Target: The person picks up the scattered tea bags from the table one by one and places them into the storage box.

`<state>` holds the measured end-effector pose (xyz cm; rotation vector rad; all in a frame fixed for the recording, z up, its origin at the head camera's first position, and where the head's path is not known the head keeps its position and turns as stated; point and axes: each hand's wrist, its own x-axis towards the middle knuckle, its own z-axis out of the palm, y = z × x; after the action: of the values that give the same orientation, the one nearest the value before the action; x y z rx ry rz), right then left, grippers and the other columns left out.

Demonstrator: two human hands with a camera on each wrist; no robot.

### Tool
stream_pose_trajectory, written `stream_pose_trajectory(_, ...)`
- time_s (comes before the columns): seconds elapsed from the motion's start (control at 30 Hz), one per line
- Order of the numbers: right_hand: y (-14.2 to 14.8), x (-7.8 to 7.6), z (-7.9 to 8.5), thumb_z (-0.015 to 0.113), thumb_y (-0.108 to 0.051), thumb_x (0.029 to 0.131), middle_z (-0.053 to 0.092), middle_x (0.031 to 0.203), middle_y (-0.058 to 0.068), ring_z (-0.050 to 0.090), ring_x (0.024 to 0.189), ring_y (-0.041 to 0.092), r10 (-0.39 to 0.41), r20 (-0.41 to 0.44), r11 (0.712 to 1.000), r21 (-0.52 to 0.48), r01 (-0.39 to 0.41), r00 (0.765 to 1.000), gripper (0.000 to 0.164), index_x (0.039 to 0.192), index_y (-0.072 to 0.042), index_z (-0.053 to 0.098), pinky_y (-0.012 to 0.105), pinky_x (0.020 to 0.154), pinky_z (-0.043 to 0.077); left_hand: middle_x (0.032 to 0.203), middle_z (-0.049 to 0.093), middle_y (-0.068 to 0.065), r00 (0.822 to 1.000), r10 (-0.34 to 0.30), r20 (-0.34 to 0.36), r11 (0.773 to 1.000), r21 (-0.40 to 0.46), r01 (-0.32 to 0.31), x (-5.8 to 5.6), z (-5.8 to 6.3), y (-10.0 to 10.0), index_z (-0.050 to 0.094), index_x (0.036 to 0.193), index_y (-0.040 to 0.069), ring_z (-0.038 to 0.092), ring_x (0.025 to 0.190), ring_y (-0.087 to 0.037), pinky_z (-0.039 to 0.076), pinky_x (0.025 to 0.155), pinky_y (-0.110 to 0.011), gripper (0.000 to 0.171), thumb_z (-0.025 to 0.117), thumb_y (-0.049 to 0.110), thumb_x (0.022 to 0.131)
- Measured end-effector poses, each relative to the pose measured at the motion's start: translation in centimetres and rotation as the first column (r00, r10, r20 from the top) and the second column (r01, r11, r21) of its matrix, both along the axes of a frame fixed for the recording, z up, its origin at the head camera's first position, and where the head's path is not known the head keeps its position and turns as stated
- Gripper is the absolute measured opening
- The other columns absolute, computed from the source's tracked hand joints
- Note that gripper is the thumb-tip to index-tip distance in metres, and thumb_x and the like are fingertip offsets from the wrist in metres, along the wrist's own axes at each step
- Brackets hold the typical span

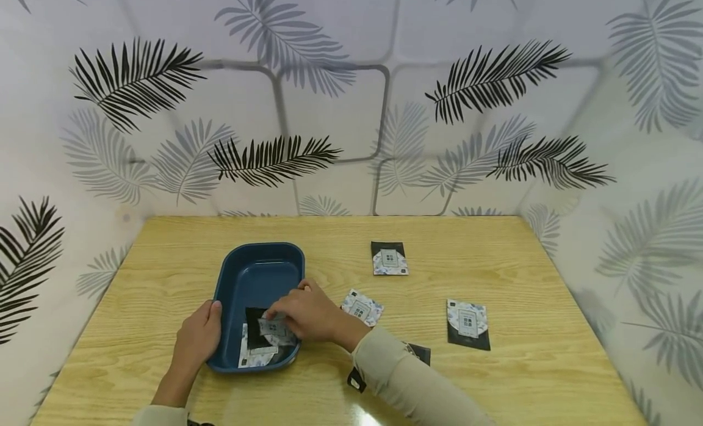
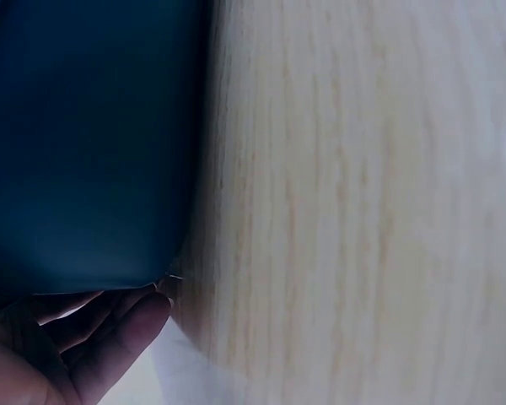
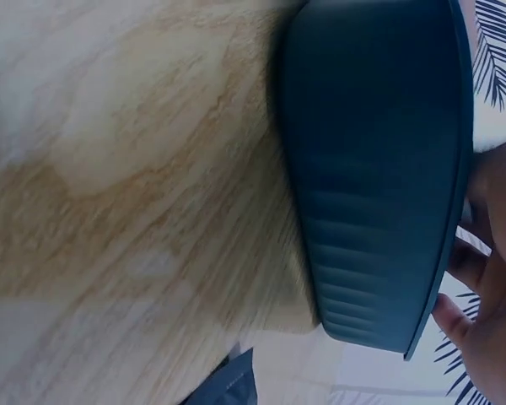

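A dark blue plastic tray (image 1: 263,279) stands on the left part of the table. My left hand (image 1: 196,335) grips its left side, thumb at the rim; in the left wrist view the fingers (image 2: 122,346) lie against the tray's outside. Reaching over the right rim, my right hand (image 1: 310,313) pinches a small flat sachet (image 1: 277,331) inside the tray. Beneath it lie a black sachet (image 1: 255,329) and a white floral one (image 1: 254,357), partly overlapped. The right wrist view shows the tray's outer wall (image 3: 379,186), with the fingertips hidden behind the rim.
More black-and-floral sachets lie on the wooden table (image 1: 527,377): one at the back (image 1: 390,259), one on the right (image 1: 468,324), one by the right wrist (image 1: 364,307). A dark packet (image 1: 420,353) and a small black piece (image 1: 356,380) are partly under the right sleeve.
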<state>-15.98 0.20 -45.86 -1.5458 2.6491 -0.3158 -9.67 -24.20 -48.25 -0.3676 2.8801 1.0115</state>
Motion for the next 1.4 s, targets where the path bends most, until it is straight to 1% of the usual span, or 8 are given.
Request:
stream_pose_trajectory(0.13,0.1,0.0,-0.1,0.057,-0.048,0.099,0.068,0.124,-0.016,0.062,0.112,0.006,0.016,-0.005,1.0,0.025,-0.016,1.0,0.034,0.128,-0.032,0.066,0.043,0.109,0.034,0.082,0.056,-0.016,1.0,0.012,0.008,1.0,0.002,-0.012,0.0,0.0,0.0,0.052,0.095,0.005,0.057,0.076,-0.028,0.039,0.062,-0.035,0.044,0.024,0.036,0.109)
stream_pose_trajectory(0.3,-0.1,0.1,-0.2,0.061,-0.034,0.1,0.067,0.121,-0.015,0.062,0.107,0.006,-0.001,-0.097,1.0,0.011,0.002,0.995,0.024,0.123,-0.033,0.068,0.04,0.103,0.038,0.081,0.055,-0.015,1.0,0.021,0.015,1.0,0.003,-0.021,0.0,-0.1,0.0,0.051,0.095,0.005,0.056,0.075,-0.028,0.038,0.062,-0.034,0.044,0.024,0.037,0.109)
stream_pose_trajectory(0.57,-0.6,-0.1,-0.4,0.056,-0.02,0.101,0.063,0.119,-0.015,0.056,0.101,0.006,-0.032,-0.178,0.999,0.029,0.038,0.983,0.026,0.118,-0.034,0.071,0.034,0.093,0.039,0.084,0.056,-0.016,1.0,0.015,0.004,1.0,0.005,-0.015,-0.2,-0.4,0.1,0.053,0.097,0.006,0.057,0.076,-0.028,0.038,0.063,-0.035,0.045,0.025,0.038,0.109)
stream_pose_trajectory(0.73,-0.9,0.0,-0.1,0.056,-0.036,0.102,0.063,0.123,-0.016,0.057,0.108,0.006,-0.023,-0.154,0.996,0.077,0.035,0.988,0.022,0.118,-0.035,0.071,0.044,0.105,0.038,0.08,0.052,-0.012,1.0,0.019,0.014,1.0,0.009,-0.019,-0.2,-0.5,0.1,0.052,0.097,0.005,0.055,0.075,-0.025,0.036,0.062,-0.033,0.046,0.024,0.039,0.109)
stream_pose_trajectory(0.87,-1.2,0.0,0.1,0.05,-0.055,0.1,0.063,0.125,-0.015,0.057,0.113,0.006,-0.014,-0.134,0.996,0.088,0.026,0.991,0.033,0.117,-0.035,0.071,0.054,0.114,0.033,0.076,0.048,-0.01,1.0,0.022,0.017,1.0,0.01,-0.022,-0.1,-0.3,0.0,0.051,0.095,0.006,0.053,0.073,-0.024,0.035,0.061,-0.032,0.046,0.023,0.039,0.109)
stream_pose_trajectory(1.0,-1.3,-0.1,-0.1,0.046,-0.06,0.099,0.063,0.125,-0.013,0.057,0.115,0.007,-0.012,-0.134,0.995,0.1,0.026,0.991,0.04,0.117,-0.035,0.071,0.058,0.116,0.03,0.075,0.048,-0.011,1.0,0.023,0.008,1.0,0.007,-0.023,-0.1,-0.1,-0.1,0.05,0.093,0.007,0.053,0.071,-0.024,0.035,0.06,-0.032,0.045,0.024,0.039,0.109)
stream_pose_trajectory(1.3,-1.8,0.3,0.2,0.058,-0.026,0.101,0.063,0.13,-0.011,0.056,0.117,0.009,-0.034,-0.14,0.98,0.191,0.06,0.99,0.026,0.119,-0.037,0.072,0.059,0.117,0.029,0.08,0.053,-0.014,1.0,0.028,0.008,1.0,0.01,-0.028,-0.1,0.0,0.0,0.051,0.095,0.006,0.055,0.073,-0.026,0.037,0.061,-0.033,0.046,0.024,0.04,0.109)
stream_pose_trajectory(1.4,-1.9,0.4,0.3,0.058,-0.027,0.1,0.061,0.133,-0.011,0.054,0.122,0.009,-0.044,-0.125,0.977,0.201,0.069,0.991,0.026,0.12,-0.038,0.071,0.06,0.118,0.027,0.086,0.056,-0.016,1.0,0.028,0.014,1.0,0.0,-0.028,-0.1,-0.1,0.0,0.052,0.098,0.005,0.055,0.076,-0.028,0.038,0.063,-0.034,0.046,0.024,0.039,0.109)
